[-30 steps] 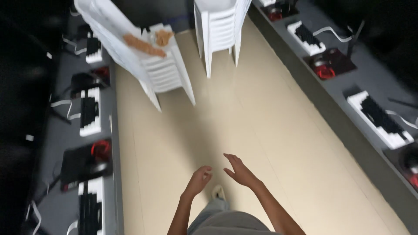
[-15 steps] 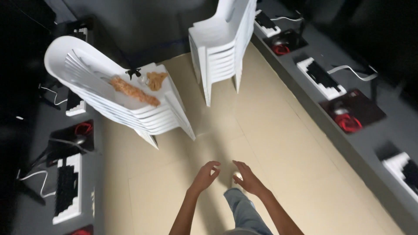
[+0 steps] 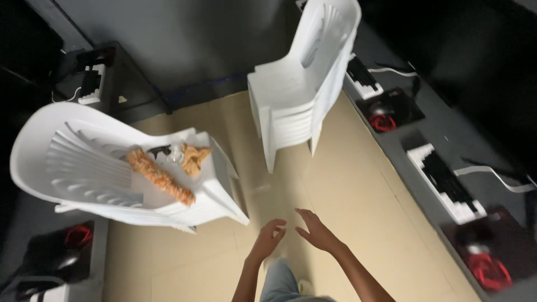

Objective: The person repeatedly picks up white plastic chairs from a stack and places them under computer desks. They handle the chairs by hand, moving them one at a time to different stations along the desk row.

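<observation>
My left hand (image 3: pixel 270 235) and my right hand (image 3: pixel 316 229) hover close together over the beige tiled floor (image 3: pixel 358 184), both empty with fingers apart. To the left stands a stack of white plastic chairs (image 3: pixel 106 168). On its seat lie an orange feather duster (image 3: pixel 161 177), a crumpled orange cloth (image 3: pixel 194 157) and a black spray bottle (image 3: pixel 162 151). A second stack of white plastic chairs (image 3: pixel 302 89) stands ahead, beyond my hands. My leg in grey trousers (image 3: pixel 278 283) shows below my hands.
A grey desk (image 3: pixel 442 140) runs along the right with black-and-white keyboards (image 3: pixel 444 182), a black mouse pad and red headphones (image 3: pixel 486 268). Another desk on the left carries a keyboard (image 3: pixel 92 84) and red headphones (image 3: pixel 75 235). A dark wall closes the aisle ahead.
The view has advanced down the aisle; both chair stacks are nearer and lower in frame. My hands stay empty and close together in front of me.
</observation>
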